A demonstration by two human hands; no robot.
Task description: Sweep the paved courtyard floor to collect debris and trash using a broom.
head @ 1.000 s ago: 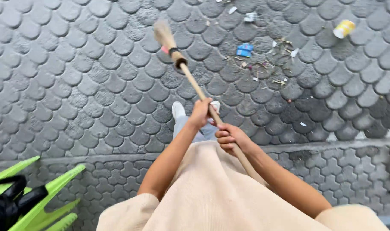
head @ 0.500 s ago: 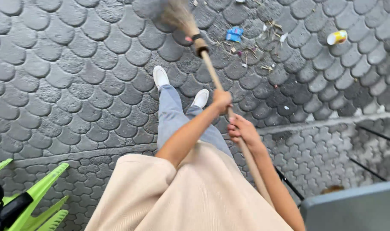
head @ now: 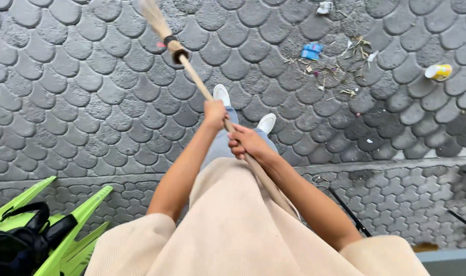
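One broom point(head: 192, 69), left hand point(head: 215, 113), right hand point(head: 248, 143), two shoes point(head: 222, 94)

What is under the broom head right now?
Under the broom head only bare grey paving shows; the spot beneath the bristles is covered. The litter pile lies apart to its right. Both hands grip the handle.

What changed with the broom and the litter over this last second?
The straw-headed wooden broom swung its head from near the scattered litter pile over to the left, away from it. Both hands, left hand and right hand, kept their grip. The litter and yellow cup lie unmoved.
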